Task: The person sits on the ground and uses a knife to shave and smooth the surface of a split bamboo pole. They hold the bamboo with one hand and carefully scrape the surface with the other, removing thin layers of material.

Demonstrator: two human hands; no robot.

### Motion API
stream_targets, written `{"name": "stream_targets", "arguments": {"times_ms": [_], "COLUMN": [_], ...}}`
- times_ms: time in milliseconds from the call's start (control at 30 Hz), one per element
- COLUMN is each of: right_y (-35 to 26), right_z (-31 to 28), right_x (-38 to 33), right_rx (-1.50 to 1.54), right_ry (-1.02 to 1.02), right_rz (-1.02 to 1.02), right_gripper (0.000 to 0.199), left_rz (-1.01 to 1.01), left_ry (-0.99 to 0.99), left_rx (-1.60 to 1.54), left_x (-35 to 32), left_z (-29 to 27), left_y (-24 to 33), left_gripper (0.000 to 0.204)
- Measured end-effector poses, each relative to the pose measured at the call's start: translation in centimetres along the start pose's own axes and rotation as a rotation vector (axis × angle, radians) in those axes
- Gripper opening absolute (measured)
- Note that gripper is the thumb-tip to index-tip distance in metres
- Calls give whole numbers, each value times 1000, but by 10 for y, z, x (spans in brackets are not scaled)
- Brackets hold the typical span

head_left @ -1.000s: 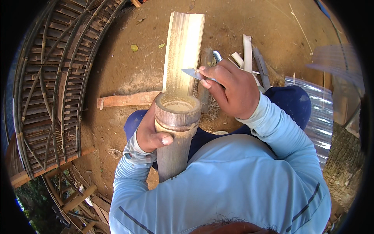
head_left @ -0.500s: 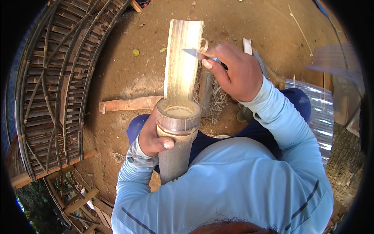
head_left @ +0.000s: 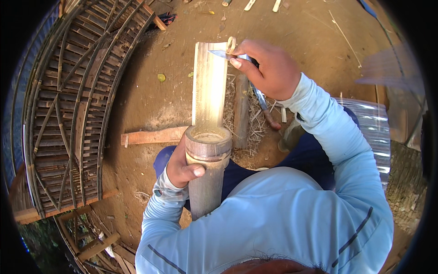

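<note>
My left hand grips a bamboo tube just below its thick ring, with the thumb across the front. The tube's lower end rests against my shirt. From its far rim rises a long split section of bamboo wall, pale and bright on its inner face. My right hand is closed on a small knife. Its pointed blade lies across the split section near the far end; whether it touches cannot be made out. A curled ring-like strip stands by my right fingertips. The knife's handle is mostly hidden.
A large slatted bamboo rack fills the left side. A short plank lies on the dirt floor. Beyond my knees are a round pole, shavings and a long blade with a wooden handle. A clear corrugated sheet is at right.
The knife and my right hand have moved along the split section, nearer its far end. My left hand keeps its hold on the bamboo tube. The whole view has shifted slightly.
</note>
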State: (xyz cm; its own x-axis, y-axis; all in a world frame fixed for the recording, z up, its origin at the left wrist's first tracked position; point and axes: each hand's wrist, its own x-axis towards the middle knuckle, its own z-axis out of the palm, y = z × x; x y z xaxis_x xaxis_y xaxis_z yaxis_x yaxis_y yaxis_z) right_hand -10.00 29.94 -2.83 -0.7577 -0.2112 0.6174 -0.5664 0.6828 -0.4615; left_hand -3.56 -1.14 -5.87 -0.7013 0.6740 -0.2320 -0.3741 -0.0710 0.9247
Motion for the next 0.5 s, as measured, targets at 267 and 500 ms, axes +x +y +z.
{"name": "stream_targets", "arguments": {"times_ms": [267,500], "right_y": [18,65], "right_z": [-4,-30], "right_x": [13,9], "right_rx": [-27,198], "right_ry": [8,-154], "right_rz": [107,382], "right_gripper": [24,30], "left_rz": [33,80], "left_ry": [20,61], "left_rx": [14,-3], "left_x": [2,5], "left_z": [5,12], "left_y": [3,-3], "left_gripper": [104,104]}}
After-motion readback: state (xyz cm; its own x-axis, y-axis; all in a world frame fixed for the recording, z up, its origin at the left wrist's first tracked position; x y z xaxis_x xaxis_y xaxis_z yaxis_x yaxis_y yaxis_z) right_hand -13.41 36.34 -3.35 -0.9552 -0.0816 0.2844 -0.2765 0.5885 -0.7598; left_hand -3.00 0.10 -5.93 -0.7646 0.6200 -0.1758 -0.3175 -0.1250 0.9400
